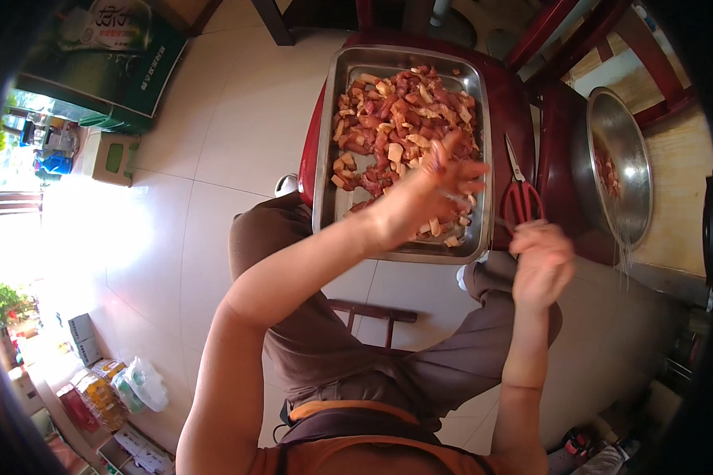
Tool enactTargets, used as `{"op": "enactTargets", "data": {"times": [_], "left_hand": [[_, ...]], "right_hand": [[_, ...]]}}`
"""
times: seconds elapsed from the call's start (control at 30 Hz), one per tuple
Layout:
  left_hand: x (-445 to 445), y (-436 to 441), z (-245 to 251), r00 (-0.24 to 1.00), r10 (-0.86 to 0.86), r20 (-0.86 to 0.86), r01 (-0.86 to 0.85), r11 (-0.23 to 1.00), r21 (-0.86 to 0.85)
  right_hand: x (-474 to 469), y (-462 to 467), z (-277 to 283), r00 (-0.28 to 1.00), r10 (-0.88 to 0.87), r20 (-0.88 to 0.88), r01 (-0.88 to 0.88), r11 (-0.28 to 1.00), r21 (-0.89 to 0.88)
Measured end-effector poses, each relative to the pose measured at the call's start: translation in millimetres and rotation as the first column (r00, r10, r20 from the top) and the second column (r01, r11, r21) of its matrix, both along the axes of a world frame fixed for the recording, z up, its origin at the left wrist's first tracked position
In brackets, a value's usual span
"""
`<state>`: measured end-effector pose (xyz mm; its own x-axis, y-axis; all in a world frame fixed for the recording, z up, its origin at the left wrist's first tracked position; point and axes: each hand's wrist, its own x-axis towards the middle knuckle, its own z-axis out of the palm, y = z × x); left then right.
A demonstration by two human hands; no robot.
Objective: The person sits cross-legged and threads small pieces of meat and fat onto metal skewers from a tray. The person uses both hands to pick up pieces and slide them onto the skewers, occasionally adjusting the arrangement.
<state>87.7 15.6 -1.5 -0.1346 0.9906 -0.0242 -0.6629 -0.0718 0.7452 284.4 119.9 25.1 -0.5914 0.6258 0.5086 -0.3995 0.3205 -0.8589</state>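
A rectangular stainless steel tray (401,257) before me holds raw meat pieces (401,113), some red and some pale and fatty. My left hand (451,178) is over the tray's near right part, blurred, with its fingers partly spread. Whether it grips a piece of meat cannot be made out. My right hand (543,261) is closed just beyond the tray's right near corner. A thin, blurred skewer (499,221) runs from it towards my left hand. Red-handled scissors (520,199) lie beside the tray, blades pointing away, their handles just beyond my right hand.
The tray rests on a dark red wooden chair seat (511,113). To the right, a tilted steel bowl (636,154) holds meat on thin skewers (621,237), their ends sticking out over the rim. A green box (125,77) and a small plastic stool (110,157) stand at left.
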Motion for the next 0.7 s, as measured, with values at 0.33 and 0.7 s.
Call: {"op": "enactTargets", "data": {"times": [0.33,0.7], "left_hand": [[-93,-16,-6,0.073,0.037,-0.997,-0.607,0.795,-0.015],[-79,-18,-9,0.566,0.212,-0.797,-0.499,0.858,-0.126]], "right_hand": [[22,47,-5,0.676,-0.549,0.492,0.389,0.832,0.394],[-13,-4,-2,0.839,-0.091,0.536,0.211,0.963,-0.167]]}}
